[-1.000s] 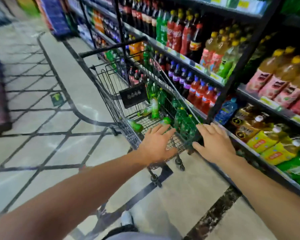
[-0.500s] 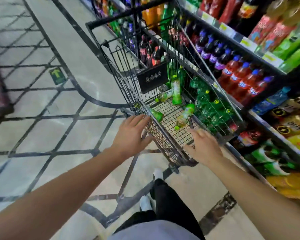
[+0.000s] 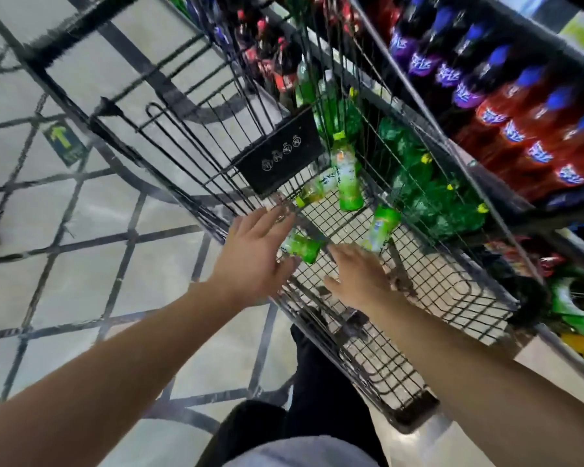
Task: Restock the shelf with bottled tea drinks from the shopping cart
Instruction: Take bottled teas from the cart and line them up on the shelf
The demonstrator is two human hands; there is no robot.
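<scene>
**Both your hands are reaching into the cart**

You are looking down into a black wire shopping cart (image 3: 435, 298). Your left hand (image 3: 253, 254) is over the near left edge of the cart. Its fingers (image 3: 277, 219) are straight and a little apart, and they hold nothing. A small green tea bottle (image 3: 300, 247) lies on its side just under this hand, right by the fingertips. I cannot tell if the hand touches it.

Your right hand (image 3: 361, 278) is inside the cart, just beside the left hand. Its fingers are straight and spread too, with nothing in them. A second green bottle (image 3: 381, 227) lies just past this hand.

Two more tea bottles are farther in. One (image 3: 346, 176) is tall with a green cap, and one (image 3: 314, 192) lies flat beside it. A pack of green bottles (image 3: 432, 193) sits along the right side of the cart.

A black sign (image 3: 280, 153) hangs on the cart's back flap.

The shelf (image 3: 553, 55) is just right of the cart. It holds purple bottles (image 3: 452, 72) and red bottles (image 3: 526, 136) with blue caps.
</scene>
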